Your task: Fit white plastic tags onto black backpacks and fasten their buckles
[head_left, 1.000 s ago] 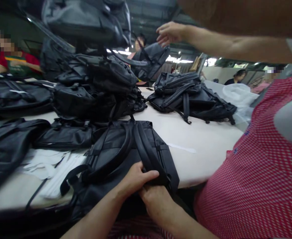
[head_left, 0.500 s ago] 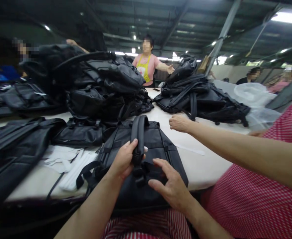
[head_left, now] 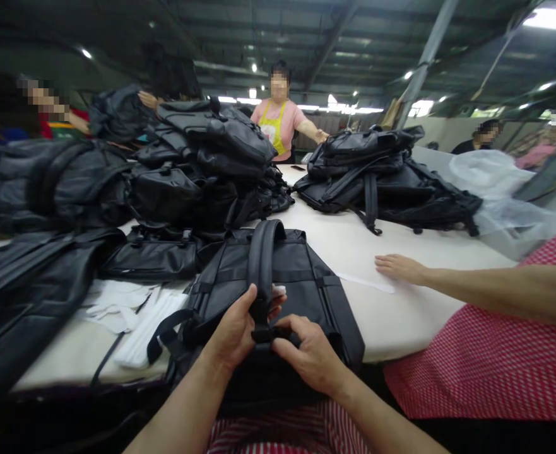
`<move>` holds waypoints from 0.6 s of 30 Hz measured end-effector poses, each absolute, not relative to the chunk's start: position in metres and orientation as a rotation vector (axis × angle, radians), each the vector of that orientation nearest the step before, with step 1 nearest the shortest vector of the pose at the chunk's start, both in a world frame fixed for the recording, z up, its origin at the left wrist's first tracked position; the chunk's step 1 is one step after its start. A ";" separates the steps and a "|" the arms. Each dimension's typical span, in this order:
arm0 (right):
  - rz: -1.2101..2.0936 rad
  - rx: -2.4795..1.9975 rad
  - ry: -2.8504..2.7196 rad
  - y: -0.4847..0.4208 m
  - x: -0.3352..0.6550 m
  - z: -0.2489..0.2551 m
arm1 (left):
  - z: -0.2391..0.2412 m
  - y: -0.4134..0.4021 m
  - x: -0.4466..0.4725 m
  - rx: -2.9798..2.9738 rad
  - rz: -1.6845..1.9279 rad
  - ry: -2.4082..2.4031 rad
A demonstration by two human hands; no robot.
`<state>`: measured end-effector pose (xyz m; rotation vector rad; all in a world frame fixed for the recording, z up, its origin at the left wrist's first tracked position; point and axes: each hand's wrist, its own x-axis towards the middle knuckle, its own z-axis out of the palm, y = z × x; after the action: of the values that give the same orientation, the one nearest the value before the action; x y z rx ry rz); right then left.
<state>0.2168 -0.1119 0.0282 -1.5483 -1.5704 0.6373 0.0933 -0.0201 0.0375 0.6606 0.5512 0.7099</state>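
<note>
Seemingly adjusting, I've left hand gripping the strap, right hand pinching its end; next needs steady tension.

In slanted the left forearm and right forearm from the near side! The left hand curled, thumb up; just right, the right hand pinched with bent fingers.

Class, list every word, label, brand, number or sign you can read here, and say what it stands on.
No text can be read.
Yellow apron: its print is too small and blurred to read.
Nearest black backpack: no lettering shows.
</note>
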 end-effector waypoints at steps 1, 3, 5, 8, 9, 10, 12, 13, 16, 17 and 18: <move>0.648 -1.539 -1.531 -0.111 0.217 0.027 | 0.033 -0.024 0.091 0.682 0.684 0.529; 0.643 -1.534 -1.479 -0.109 0.218 0.025 | 0.028 -0.031 0.089 0.730 0.655 0.539; 0.528 -1.574 -1.494 -0.107 0.219 0.024 | 0.027 -0.035 0.090 0.775 0.685 0.610; 0.123 -1.607 -1.531 -0.104 0.222 0.028 | 0.032 -0.034 0.096 0.899 0.772 0.713; -0.017 -1.582 -1.546 -0.103 0.224 0.032 | 0.034 -0.032 0.099 0.953 0.781 0.733; -0.128 -1.544 -1.580 -0.102 0.227 0.037 | 0.036 -0.030 0.101 0.999 0.773 0.734; -0.253 -1.470 -1.705 -0.099 0.233 0.050 | 0.038 -0.025 0.108 1.046 0.720 0.685; -0.262 -1.444 -1.787 -0.096 0.236 0.056 | 0.038 -0.023 0.112 1.034 0.681 0.648; -0.210 -1.387 -1.951 -0.089 0.247 0.069 | 0.038 -0.018 0.125 0.892 0.554 0.555; -0.218 -1.369 -1.958 -0.087 0.251 0.070 | 0.038 -0.018 0.129 0.851 0.533 0.551; -0.254 -1.352 -1.951 -0.085 0.255 0.071 | 0.038 -0.020 0.132 0.828 0.523 0.553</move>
<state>0.2550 -0.0849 0.0711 -1.3515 -1.9512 -0.2539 0.1323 -0.0196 0.0380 0.8282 0.5526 0.5229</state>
